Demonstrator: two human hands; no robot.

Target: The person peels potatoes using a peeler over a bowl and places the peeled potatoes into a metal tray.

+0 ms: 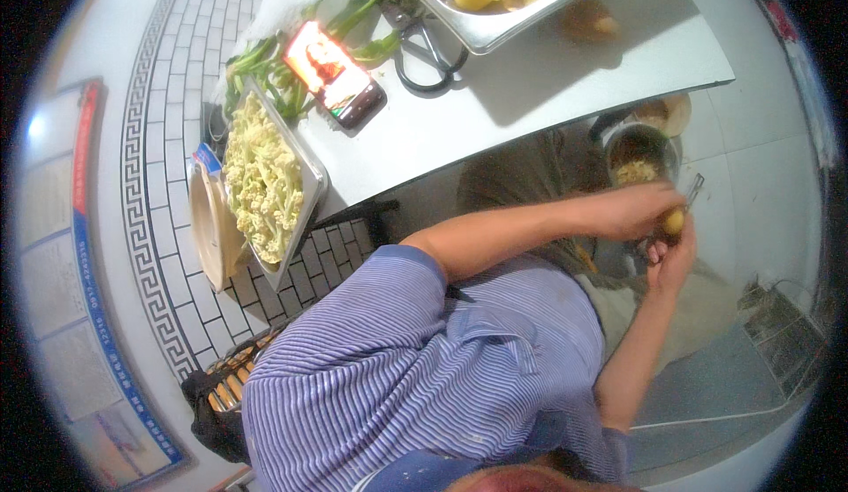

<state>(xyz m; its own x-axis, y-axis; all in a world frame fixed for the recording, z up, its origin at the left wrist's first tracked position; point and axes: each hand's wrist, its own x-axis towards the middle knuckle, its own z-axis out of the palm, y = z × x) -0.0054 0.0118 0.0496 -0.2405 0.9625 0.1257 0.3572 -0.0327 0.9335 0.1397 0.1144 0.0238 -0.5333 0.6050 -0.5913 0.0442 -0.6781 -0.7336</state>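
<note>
My right hand point(674, 263) cups a small peeled yellow potato point(674, 222), fingers curled at its side. Over it comes my left hand point(646, 207), blurred and closed, with a metal peeler point(694, 189) showing past its fingertips. The grip on the peeler is partly hidden. Just beyond both hands, low beside the table, a round metal pot point(644, 147) holds pale yellow pieces at its bottom.
On the white table point(411, 147) are a lit phone point(331, 74), scissors point(427, 61), green vegetable stalks point(265, 74), a metal tray point(477, 41) of peeled potatoes and a tray point(315, 194) of cauliflower. Cream basins point(209, 227) stand beside it.
</note>
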